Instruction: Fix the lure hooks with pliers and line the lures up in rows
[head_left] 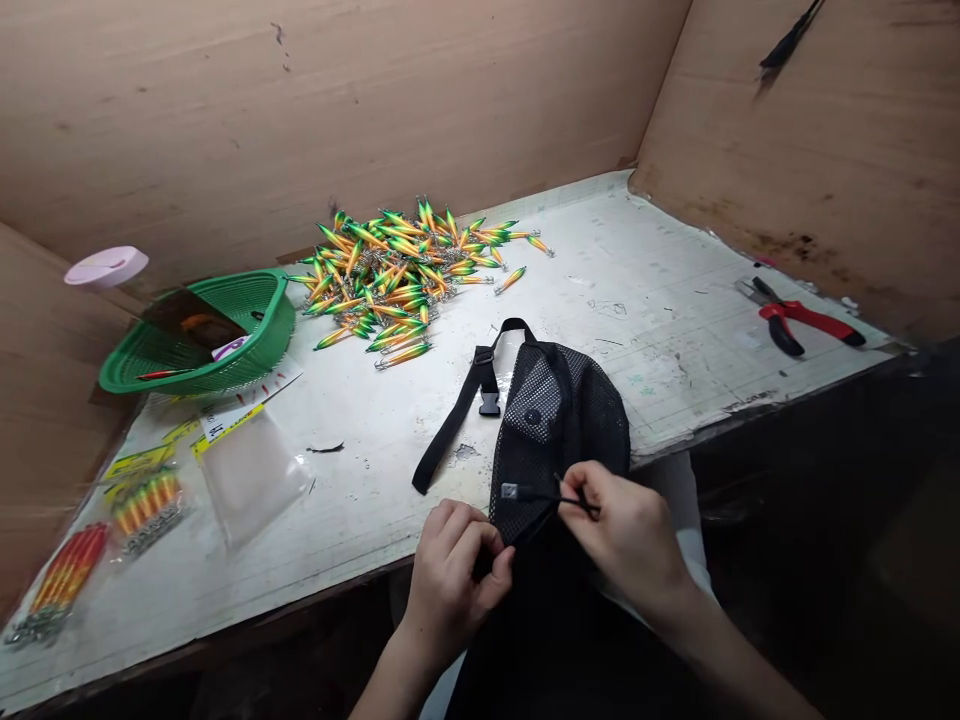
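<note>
A black mesh bag (561,410) lies at the table's front edge, its strap (457,410) with a buckle trailing to the left. My left hand (457,575) is closed, pinching the bag's lower left edge. My right hand (626,530) is closed on a thin black cord or zip pull (559,493) that runs across the mesh. Both hands sit close together over the table's near edge.
A pile of green-orange fishing lures (401,275) lies at the back. A green basket (202,335) stands at the left, with clear bags of lures (146,505) in front of it. Red-handled pliers (802,322) rest at the right. Cardboard walls surround the white table (652,300).
</note>
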